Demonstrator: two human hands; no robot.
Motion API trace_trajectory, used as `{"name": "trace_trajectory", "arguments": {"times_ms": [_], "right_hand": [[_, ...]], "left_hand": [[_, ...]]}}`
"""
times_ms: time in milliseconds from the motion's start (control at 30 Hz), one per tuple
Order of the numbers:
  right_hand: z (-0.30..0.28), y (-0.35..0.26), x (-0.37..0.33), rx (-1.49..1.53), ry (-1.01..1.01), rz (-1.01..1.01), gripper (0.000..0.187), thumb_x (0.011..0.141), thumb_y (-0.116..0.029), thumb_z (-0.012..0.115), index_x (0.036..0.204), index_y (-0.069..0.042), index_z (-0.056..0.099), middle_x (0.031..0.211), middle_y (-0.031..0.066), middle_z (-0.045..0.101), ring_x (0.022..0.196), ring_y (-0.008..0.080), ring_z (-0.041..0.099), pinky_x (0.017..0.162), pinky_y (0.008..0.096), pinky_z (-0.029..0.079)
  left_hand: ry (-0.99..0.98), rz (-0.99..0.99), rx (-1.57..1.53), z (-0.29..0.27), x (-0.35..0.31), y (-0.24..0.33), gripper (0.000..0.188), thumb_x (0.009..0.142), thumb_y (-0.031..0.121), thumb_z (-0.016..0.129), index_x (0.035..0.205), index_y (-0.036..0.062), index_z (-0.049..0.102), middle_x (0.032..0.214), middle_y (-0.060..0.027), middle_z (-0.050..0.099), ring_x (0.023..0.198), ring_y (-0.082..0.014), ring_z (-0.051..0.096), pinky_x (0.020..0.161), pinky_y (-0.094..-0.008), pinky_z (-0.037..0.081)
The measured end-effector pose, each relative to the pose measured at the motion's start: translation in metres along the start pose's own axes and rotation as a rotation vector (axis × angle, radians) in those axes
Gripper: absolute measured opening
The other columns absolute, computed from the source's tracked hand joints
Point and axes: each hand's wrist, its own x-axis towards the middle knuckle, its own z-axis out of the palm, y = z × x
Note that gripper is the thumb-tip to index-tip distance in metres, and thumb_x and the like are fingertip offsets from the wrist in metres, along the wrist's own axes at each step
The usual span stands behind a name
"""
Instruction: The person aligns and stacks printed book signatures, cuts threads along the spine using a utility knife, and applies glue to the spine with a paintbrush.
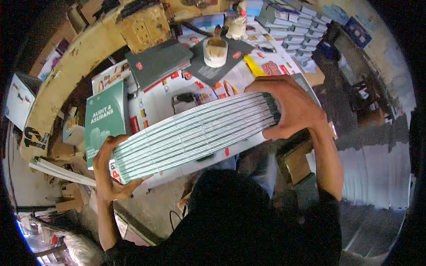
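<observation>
Stack of thin booklets (195, 133), held slantwise over near edge of table (153, 111), with pale, striped edges facing up. Touching table or lifted clear of it, cannot tell. Gripped at left end by left hand (104, 175), with fingers curled over far side and thumb along near side. Clasped at right end by right hand (297, 106), with fingers bent across far side and thumb pressed against near side. Lying at left side of table, close to left hand: green book (106, 117). Toward far left of table, pile of dark booklets (159, 64). Near far middle of table, cup (215, 57) with white contents and brush (217, 37) standing inside. Beyond far right corner of table, stacked books (295, 31). Well right of table, tall pile of sheets (377, 173).
</observation>
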Motion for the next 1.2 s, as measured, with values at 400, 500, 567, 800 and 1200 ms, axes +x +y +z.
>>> {"name": "trace_trajectory", "arguments": {"times_ms": [400,500,567,800,1200], "right_hand": [[-0.011,0.028,0.031,-0.014,-0.035,-0.027,0.075,0.044,-0.034,0.074,0.11,-0.001,0.059,0.103,0.0175,0.063,0.098,0.0354,0.06,0.087,0.0388,0.046],[-0.012,0.023,0.038,0.028,-0.036,-0.04,0.077,0.043,-0.035,0.075,0.111,-0.001,0.06,0.104,0.0181,0.063,0.096,0.0351,0.062,0.085,0.0384,0.047],[-0.014,0.018,0.045,0.047,-0.087,-0.031,0.078,0.045,-0.032,0.076,0.115,-0.002,0.058,0.108,0.0179,0.061,0.101,0.0353,0.059,0.09,0.0398,0.045],[-0.01,0.007,0.031,0.075,-0.076,0.074,0.088,0.041,-0.028,0.073,0.123,0.0,0.054,0.12,0.0184,0.058,0.116,0.0331,0.054,0.103,0.0398,0.037],[0.053,-0.058,-0.022,-0.43,0.548,-0.07,0.072,0.06,-0.019,0.088,0.12,0.003,0.056,0.114,0.0186,0.06,0.097,0.0337,0.061,0.084,0.0464,0.048]], "left_hand": [[0.043,-0.147,-0.266,0.028,0.006,-0.024,0.082,0.057,0.022,0.085,0.127,-0.002,0.048,0.116,-0.0161,0.058,0.103,-0.0278,0.061,0.09,-0.0368,0.047],[0.376,-0.276,-0.583,0.056,-0.004,-0.016,0.113,0.059,0.033,0.09,0.145,0.0027,0.022,0.13,-0.0186,0.05,0.115,-0.0306,0.054,0.105,-0.0408,0.04],[0.284,-0.202,-0.148,0.071,-0.041,-0.027,0.112,0.058,0.037,0.09,0.144,0.0032,0.027,0.133,-0.0179,0.049,0.116,-0.0317,0.054,0.104,-0.0414,0.04],[0.072,-0.498,-0.063,0.15,-0.144,-0.106,0.078,0.073,0.04,0.079,0.135,0.0069,0.048,0.135,-0.0115,0.052,0.128,-0.0286,0.044,0.109,-0.0419,0.032],[0.282,-0.545,-0.366,0.138,-0.105,-0.075,0.072,0.063,0.031,0.086,0.115,0.004,0.046,0.108,-0.0088,0.055,0.101,-0.0195,0.055,0.089,-0.0337,0.043]]}}
